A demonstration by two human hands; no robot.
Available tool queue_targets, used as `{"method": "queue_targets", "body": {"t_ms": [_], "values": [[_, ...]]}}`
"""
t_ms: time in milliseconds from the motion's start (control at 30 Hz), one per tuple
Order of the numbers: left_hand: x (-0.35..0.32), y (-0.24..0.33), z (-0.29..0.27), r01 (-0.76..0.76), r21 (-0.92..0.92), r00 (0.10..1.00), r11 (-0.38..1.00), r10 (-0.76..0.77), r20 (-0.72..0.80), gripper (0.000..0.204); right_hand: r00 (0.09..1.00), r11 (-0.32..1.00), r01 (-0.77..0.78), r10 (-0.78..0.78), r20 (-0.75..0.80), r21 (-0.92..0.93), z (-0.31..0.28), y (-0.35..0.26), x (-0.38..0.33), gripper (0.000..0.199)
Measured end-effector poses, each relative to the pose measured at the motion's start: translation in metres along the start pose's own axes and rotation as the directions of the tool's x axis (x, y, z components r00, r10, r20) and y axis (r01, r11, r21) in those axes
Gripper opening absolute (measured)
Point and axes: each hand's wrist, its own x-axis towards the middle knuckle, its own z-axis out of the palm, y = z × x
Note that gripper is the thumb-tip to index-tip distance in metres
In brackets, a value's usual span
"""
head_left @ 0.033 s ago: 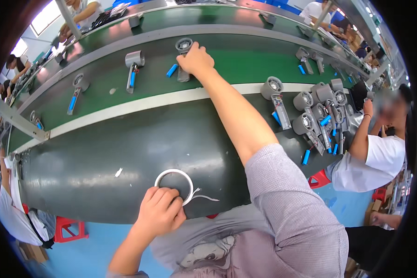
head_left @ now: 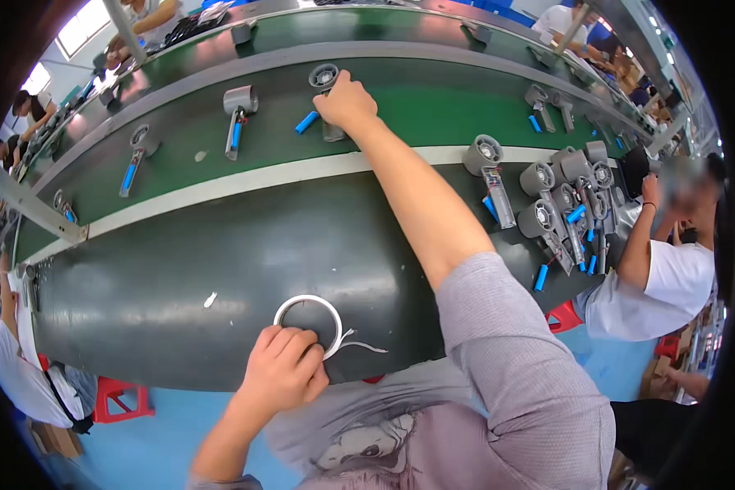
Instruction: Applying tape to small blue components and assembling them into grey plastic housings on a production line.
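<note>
Stretched far out over the green conveyor belt, my right hand (head_left: pixel 348 104) is closed round the handle of a grey handheld fan (head_left: pixel 324 77). The round head with its vent faces up past my fingers, and a blue battery cell (head_left: pixel 307 122) sticks out beside the handle. My fingers hide most of that handle. Close to my body, my left hand (head_left: pixel 284 367) is closed on the lower left rim of a roll of white tape (head_left: pixel 335 314). A loose tape end trails to its right on the dark table (head_left: pixel 163 286).
Several more fans with blue cells lie along the belt (head_left: pixel 449 122), one (head_left: pixel 240 100) left of my right hand. A heap of similar fans (head_left: pixel 539 219) covers the table's right end, beside a seated person (head_left: pixel 670 278). A white scrap (head_left: pixel 211 300) lies left of the tape.
</note>
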Motion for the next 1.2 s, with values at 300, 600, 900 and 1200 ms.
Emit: {"method": "queue_targets", "body": {"t_ms": [300, 600, 900, 1200], "values": [[0.009, -0.015, -0.003, 0.088, -0.099, 0.996, 0.991, -0.088, -0.004, 0.022, 0.902, 0.790, 0.264, -0.406, 0.148, 0.554, -0.061, 0.066, -0.066, 0.040], [0.006, -0.014, -0.010, 0.105, -0.165, 0.982, 0.981, -0.128, -0.137, 0.022, 0.918, 0.907, 0.390, -0.371, -0.137, 0.158, -0.112, 0.154, -0.200, 0.045], [0.011, 0.007, -0.001, 0.070, -0.056, 0.967, 0.996, -0.081, -0.242, 0.022, 0.633, 0.541, 0.742, -0.759, -0.150, 0.396, -0.083, 0.078, -0.329, 0.017], [0.003, 0.013, 0.001, 0.152, -0.027, 0.959, 0.988, -0.154, -0.239, 0.019, 0.768, 0.694, 0.525, -0.636, 0.078, 0.493, -0.104, 0.077, -0.332, 0.023]]}}
